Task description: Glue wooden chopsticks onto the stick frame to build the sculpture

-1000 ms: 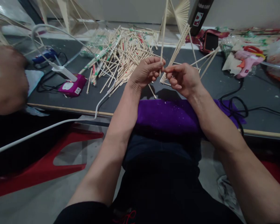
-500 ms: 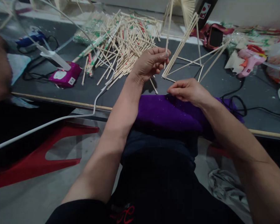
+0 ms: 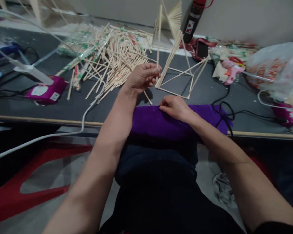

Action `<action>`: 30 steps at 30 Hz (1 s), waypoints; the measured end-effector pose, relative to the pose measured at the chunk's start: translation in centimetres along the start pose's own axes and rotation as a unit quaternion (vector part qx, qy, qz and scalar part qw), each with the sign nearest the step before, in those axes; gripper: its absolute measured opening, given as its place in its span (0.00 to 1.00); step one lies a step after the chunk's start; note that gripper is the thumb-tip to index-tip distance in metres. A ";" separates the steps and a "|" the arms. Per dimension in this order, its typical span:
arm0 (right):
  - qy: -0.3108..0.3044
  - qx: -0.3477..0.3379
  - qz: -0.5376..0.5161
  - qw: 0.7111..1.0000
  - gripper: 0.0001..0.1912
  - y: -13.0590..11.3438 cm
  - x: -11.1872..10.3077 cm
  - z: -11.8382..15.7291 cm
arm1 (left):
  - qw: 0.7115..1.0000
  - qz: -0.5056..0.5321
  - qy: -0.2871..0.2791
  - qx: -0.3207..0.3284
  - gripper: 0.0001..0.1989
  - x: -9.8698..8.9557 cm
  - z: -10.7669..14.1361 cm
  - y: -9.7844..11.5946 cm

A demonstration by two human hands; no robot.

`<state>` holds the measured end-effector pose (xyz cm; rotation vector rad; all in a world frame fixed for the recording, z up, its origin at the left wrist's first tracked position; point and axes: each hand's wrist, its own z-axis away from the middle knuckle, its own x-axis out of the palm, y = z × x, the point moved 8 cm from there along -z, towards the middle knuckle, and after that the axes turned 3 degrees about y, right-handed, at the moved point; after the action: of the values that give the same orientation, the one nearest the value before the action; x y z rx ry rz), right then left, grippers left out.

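My left hand [image 3: 145, 77] pinches a thin wooden stick [image 3: 159, 42] that stands upright between thumb and fingers. Just right of it on the dark table [image 3: 248, 122] is a frame of glued sticks [image 3: 172, 55], with a square base and slanting sides. My right hand [image 3: 172, 106] is closed near the table's front, over a purple cloth [image 3: 156, 125]; whatever its fingertips may hold is too small to make out. A large heap of loose sticks [image 3: 122, 55] lies left of the frame, behind my left hand.
A purple power socket [image 3: 47, 91] with a white plug is at the left. Right of the frame lie a phone-like device [image 3: 202, 49], a pink glue gun [image 3: 233, 73] with a black cord, and a plastic bag [image 3: 278, 65]. A dark bottle [image 3: 193, 21] stands behind.
The view has swung rightward, bringing more of the bag and a second purple socket in. My right hand's fingers have curled in more. The left hand still holds the stick.
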<state>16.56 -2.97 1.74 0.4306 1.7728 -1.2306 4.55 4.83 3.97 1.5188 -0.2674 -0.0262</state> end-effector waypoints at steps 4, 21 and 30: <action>0.018 0.044 -0.159 0.986 0.06 0.4 -0.7 0.4 | 0.999 0.036 -0.011 -0.007 0.04 -0.4 -0.1 0.4; 0.414 0.177 -0.475 0.756 0.05 13.2 -22.3 12.7 | 0.997 -0.019 0.025 -0.067 0.12 -0.2 1.0 1.5; 0.621 0.266 -0.011 0.738 0.23 26.9 -45.6 14.9 | 0.988 -0.034 0.137 -0.067 0.10 -1.3 0.5 1.2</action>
<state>66.67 5.06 22.93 1.9354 2.3932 -1.6018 3.02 4.69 4.93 1.3786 0.0064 0.1090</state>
